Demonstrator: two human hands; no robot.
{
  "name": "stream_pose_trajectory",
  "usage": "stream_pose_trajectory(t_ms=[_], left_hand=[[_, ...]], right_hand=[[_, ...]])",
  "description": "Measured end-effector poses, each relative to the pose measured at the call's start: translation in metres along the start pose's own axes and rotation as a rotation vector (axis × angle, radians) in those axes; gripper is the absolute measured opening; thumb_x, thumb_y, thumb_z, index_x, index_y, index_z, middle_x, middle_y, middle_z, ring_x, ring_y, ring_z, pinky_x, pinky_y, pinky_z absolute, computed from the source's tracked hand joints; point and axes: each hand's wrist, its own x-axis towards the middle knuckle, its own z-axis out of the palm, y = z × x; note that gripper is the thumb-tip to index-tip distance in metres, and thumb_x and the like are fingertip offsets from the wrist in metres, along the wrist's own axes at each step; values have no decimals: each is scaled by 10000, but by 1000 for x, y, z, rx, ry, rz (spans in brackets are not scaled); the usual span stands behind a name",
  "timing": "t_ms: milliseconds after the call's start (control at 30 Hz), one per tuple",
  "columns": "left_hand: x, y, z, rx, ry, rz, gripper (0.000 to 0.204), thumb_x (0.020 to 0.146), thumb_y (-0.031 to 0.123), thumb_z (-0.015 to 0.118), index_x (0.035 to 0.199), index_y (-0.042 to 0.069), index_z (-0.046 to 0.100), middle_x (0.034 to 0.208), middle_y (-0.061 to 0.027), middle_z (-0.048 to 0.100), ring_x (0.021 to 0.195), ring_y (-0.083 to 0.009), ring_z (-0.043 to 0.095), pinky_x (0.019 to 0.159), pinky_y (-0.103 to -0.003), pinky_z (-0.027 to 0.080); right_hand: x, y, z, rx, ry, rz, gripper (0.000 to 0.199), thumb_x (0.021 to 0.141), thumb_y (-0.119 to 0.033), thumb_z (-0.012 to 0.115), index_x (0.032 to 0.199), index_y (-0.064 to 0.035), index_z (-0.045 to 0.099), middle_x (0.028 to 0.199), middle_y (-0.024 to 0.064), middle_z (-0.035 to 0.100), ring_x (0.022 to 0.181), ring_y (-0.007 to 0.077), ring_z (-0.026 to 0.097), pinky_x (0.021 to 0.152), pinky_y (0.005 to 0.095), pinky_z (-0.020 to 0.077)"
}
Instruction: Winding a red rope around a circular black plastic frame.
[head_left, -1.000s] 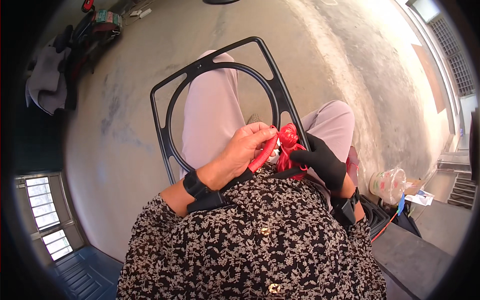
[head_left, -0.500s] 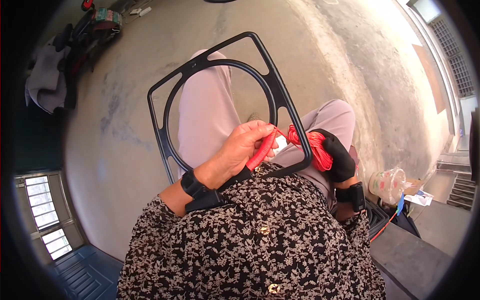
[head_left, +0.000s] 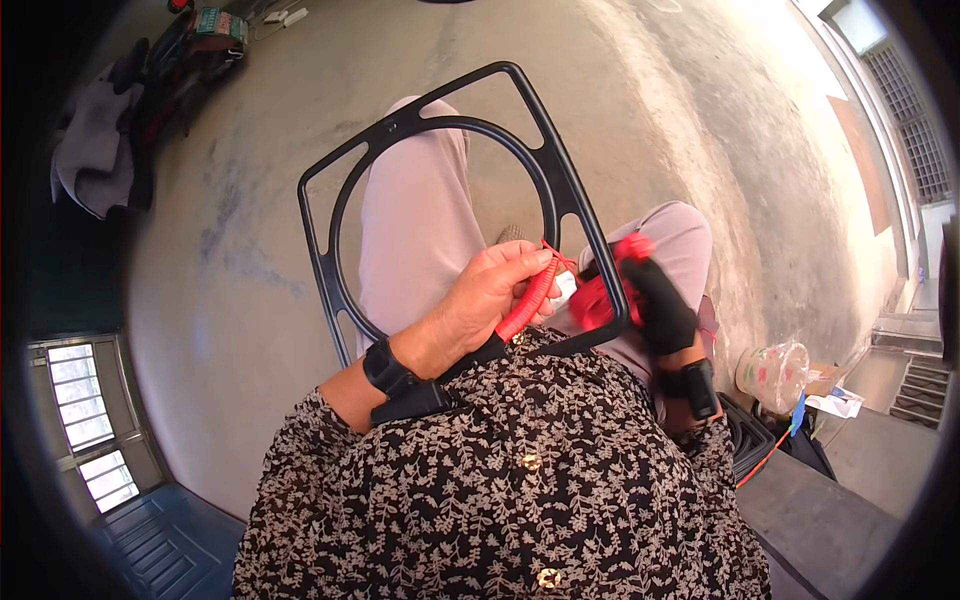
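Observation:
A black square frame point(head_left: 558, 170) with a round ring inside it leans over my lap. Red cord is coiled tightly around the near right part of the ring, forming a wrapped section point(head_left: 524, 310). My left hand point(head_left: 488, 292) is closed on this wrapped section, its thumb and fingertips pinching the cord at the upper end. My right hand point(head_left: 664, 312), in a black glove, grips a loose bundle of red cord point(head_left: 594, 302) beside the frame's right bar. Motion blurs the bundle and glove, and the bar covers part of the bundle. A short strand runs between the two hands.
My knees lie beneath the frame. At the right stand a clear plastic container point(head_left: 772, 372), black frames point(head_left: 748, 440) and a grey bench surface point(head_left: 820, 510). A scooter point(head_left: 190, 60) is at the far left; a blue slatted surface point(head_left: 165, 550) lies at the lower left.
My right hand has turned and moved with the cord bundle, which now shows behind and inside the frame's right bar. My left hand stays at the wrapped section.

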Motion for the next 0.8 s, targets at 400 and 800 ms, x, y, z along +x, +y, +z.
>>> stream_pose_trajectory(t_ms=[400, 800], left_hand=[[1, 0, -3, -69, 27, 0, 212, 942, 256, 567, 955, 45, 551, 777, -115, 632, 584, -158, 630, 491, -256, 532], [3, 2, 1, -21, 33, -26, 151, 941, 180, 540, 955, 29, 536, 754, -148, 634, 557, -185, 646, 511, -305, 573]], right_hand=[[-66, 3, -185, 750, 505, -299, 324, 958, -248, 556, 1164, -2, 510, 597, -64, 322, 447, 24, 282, 421, 178, 249], [-17, -30, -97, -718, 714, -420, 355, 841, -259, 681, 1115, -41, 620, 927, 68, 653, 794, 167, 639, 731, 284, 502]])
